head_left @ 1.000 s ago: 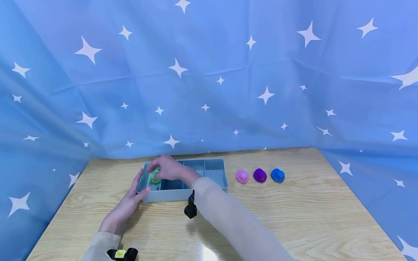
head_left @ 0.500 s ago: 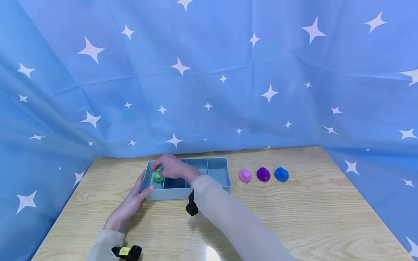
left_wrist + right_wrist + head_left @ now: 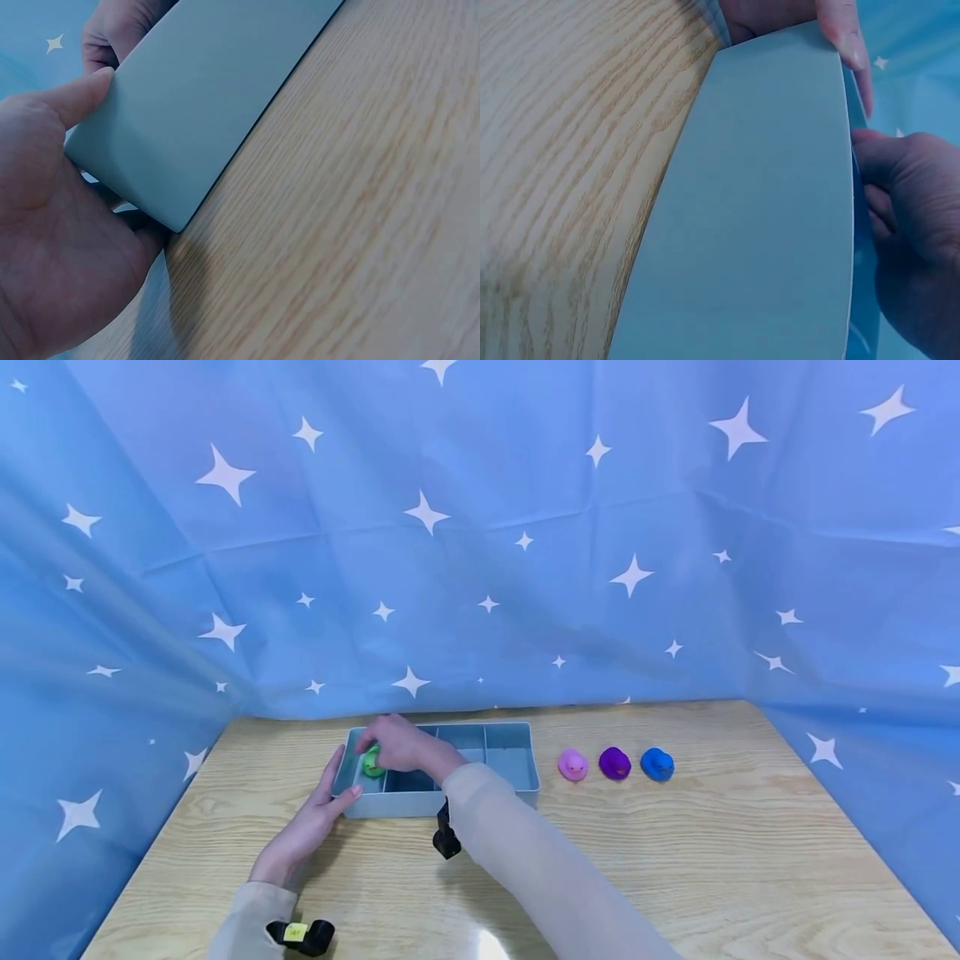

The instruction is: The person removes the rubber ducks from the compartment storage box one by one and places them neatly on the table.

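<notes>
A light blue divided box (image 3: 420,805) stands at the back left of the table. My left hand (image 3: 311,820) holds its left end, thumb over the front corner and fingers along the side; the left wrist view shows the thumb (image 3: 88,96) right at the rim. In the leftmost compartment sits a green rubber duck (image 3: 371,765), partly covered by my right hand (image 3: 401,745). That hand reaches in from above, with curled fingers and thumb around the duck. In the right wrist view, the box's front wall (image 3: 757,195) hides the fingertips and the duck.
Right of the box, a pink rubber duck (image 3: 573,765), a purple rubber duck (image 3: 615,764) and a blue rubber duck (image 3: 657,765) stand in a row on the wooden table (image 3: 675,877). A blue star-patterned curtain (image 3: 480,543) hangs behind and at both sides.
The whole head view has shifted, so everything appears slightly farther right. Both hands stay at the left end of the box, and the green duck stays in its compartment.
</notes>
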Motion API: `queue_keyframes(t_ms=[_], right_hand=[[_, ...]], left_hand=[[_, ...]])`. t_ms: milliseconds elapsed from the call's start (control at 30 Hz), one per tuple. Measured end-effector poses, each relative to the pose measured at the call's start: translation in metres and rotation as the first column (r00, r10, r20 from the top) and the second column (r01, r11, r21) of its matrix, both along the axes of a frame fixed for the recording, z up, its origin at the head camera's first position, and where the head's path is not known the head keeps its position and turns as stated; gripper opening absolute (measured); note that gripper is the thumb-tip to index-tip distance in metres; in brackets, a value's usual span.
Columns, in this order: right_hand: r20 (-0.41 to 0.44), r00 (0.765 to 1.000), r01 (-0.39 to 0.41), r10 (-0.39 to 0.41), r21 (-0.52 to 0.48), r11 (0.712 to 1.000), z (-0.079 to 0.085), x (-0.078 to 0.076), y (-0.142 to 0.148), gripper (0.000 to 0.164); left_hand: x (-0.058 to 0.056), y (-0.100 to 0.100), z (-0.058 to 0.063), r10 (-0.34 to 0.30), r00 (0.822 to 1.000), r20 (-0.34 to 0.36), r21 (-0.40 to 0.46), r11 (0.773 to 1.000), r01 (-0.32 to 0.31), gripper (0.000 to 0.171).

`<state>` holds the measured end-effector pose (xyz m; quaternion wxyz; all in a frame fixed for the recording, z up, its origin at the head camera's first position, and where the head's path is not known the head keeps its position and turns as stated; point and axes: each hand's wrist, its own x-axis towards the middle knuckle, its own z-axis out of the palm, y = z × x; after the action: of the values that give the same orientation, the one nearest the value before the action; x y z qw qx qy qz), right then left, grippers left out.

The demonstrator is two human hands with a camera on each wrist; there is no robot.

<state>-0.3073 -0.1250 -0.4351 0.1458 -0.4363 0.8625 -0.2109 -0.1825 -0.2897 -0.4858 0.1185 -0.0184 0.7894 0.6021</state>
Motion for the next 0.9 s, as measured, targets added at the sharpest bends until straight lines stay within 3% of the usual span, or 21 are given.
queue_keyframes(t_ms=[900], right_hand=[[-0.066,0.998,0.025,-0.020,0.072,0.997,0.0027,0.0066,-0.0051,0.035]], left_hand=[[-0.0004,0.0019,0.0000,0.001,1.000,0.000,0.020,1.000,-0.001,0.080]])
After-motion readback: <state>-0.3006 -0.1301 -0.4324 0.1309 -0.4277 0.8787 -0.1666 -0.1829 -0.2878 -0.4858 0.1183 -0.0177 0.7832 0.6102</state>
